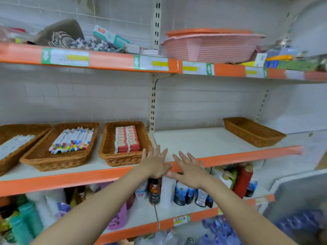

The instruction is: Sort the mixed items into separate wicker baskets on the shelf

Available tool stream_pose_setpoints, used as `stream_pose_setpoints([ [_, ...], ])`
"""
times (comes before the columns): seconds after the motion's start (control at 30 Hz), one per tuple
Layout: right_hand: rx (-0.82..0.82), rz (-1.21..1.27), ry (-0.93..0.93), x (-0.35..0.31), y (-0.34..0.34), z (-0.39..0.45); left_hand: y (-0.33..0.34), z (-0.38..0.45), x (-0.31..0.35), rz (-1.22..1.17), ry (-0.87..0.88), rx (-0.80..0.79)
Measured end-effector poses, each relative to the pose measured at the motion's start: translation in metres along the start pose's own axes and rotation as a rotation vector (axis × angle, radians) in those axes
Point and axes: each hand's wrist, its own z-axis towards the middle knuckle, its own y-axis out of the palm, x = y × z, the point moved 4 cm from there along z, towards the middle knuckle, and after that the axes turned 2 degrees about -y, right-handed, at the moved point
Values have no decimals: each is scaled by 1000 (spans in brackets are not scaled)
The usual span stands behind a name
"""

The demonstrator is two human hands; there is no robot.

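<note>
- You are reaching both bare arms out toward the middle shelf (203,138), and your left hand (155,164) and right hand (190,169) are hovering side by side at its orange front edge.
- Both hands are showing their backs with fingers straight and spread wide, and they are holding nothing; the thumbs are nearly meeting.
- Three brown wicker baskets are sitting in a row on the left part of that shelf, with woven rims and sloping sides.
- The far-left basket (10,149) is holding flat white packs (12,145), partly cut off by the frame edge.
- The marker basket (53,160) is holding white-barrelled markers (72,141) lying side by side, their many-coloured caps pointing toward you.
- The basket nearest your left hand (122,159) is holding red-and-white boxes (126,139) stacked in two neat columns.
- A fourth wicker basket (253,132) is sitting well apart on the right of the shelf, looking bare inside.
- On the shelf above, a pink plastic basket (208,48) is sitting.
- Below, bottles (154,191) are standing in a row.
</note>
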Motion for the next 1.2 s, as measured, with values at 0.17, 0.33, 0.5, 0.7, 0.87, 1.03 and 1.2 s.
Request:
stream_pose_setpoints([
  [0.17, 41, 16, 28, 44, -4, 4, -3, 28, 33, 33, 18, 14],
  [0.33, 36, -2, 78, 93, -13, 22, 2, 80, 64, 12, 56, 2],
  [0.5, 54, -45, 137, 149, -32, 43, 3, 133, 98, -26, 114, -3],
  [0.7, 40, -71, 190, 202, -41, 57, 10, 178, 134, -24, 158, -35],
  [0.87, 27, -104, 191, 243, -46, 67, 18, 205, 165, -26, 154, -59],
  [1.03, 29, -105, 163, 296, -52, 66, 23, 230, 209, -41, 106, -72],
  [1.2, 99, -137, 169, 372, -75, 52, 15, 251, 278, -77, 79, -31],
])
